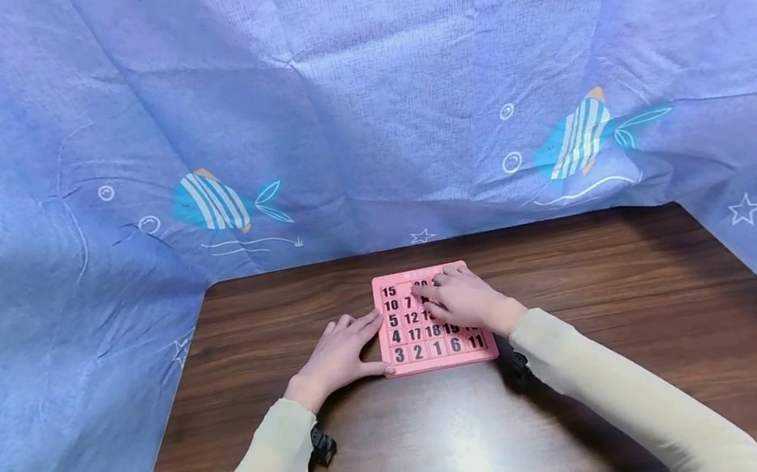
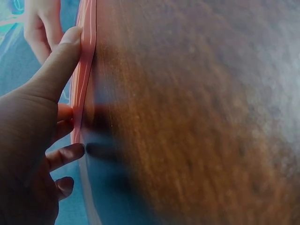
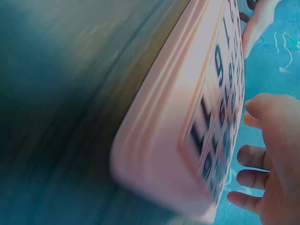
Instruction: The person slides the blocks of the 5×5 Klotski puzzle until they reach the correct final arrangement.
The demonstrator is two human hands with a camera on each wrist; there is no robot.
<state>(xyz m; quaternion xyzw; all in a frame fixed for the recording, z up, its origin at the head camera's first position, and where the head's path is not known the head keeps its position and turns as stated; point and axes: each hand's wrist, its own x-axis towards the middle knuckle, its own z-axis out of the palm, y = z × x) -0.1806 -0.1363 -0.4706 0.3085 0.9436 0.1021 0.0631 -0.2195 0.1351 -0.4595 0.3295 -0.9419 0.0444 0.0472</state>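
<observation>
Left hand [image 1: 341, 353], spread, touches the left side of a pink number puzzle [image 1: 424, 325], mid-frame on the tabletop [image 1: 617, 306]; right hand [image 1: 470, 298], fingers parted, partly covers its upper right.

A small booth is showing here: patterned cloth [image 1: 386, 88] is hanging along the far, left and right sides of a wood-grain table [image 1: 633, 271], hiding what kind of room is lying beyond. Printed fish [image 1: 215, 202] and stars [image 1: 745, 209] are giving it a homely, nursery-like look.
</observation>
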